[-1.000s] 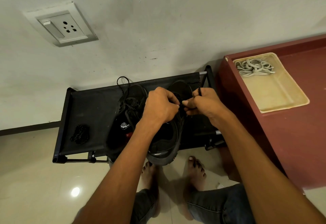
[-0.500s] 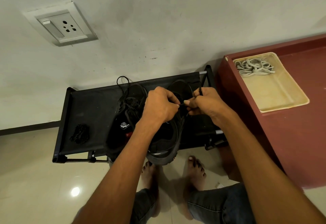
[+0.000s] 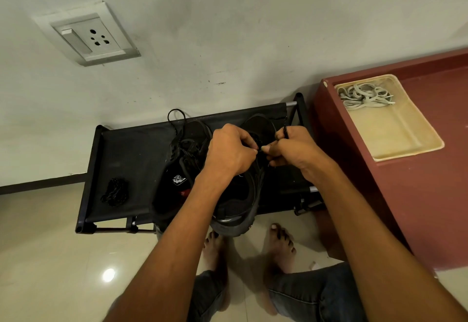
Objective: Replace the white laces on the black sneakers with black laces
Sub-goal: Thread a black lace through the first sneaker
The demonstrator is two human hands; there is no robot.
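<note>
White laces (image 3: 364, 94) are already out, dumped in the tray (image 3: 405, 141). Both hands, left hand (image 3: 229, 153) and right hand (image 3: 295, 150), pinch a black lace (image 3: 285, 129) over the right sneaker (image 3: 243, 190) on the shoe rack (image 3: 131, 159). Left sneaker (image 3: 182, 169) looks laced, so roughly past halfway.

1. Two sneakers sit side by side on the rack (image 3: 131, 159): left sneaker (image 3: 177, 177), right sneaker (image 3: 243, 195).
2. My left hand (image 3: 229, 153) and right hand (image 3: 295, 148) meet over the right sneaker.
3. A spare lace bundle (image 3: 114, 192) lies at the rack's left end.
4. The tray (image 3: 395, 129), right of the rack, holds the removed laces (image 3: 364, 94) at its far end.
</note>
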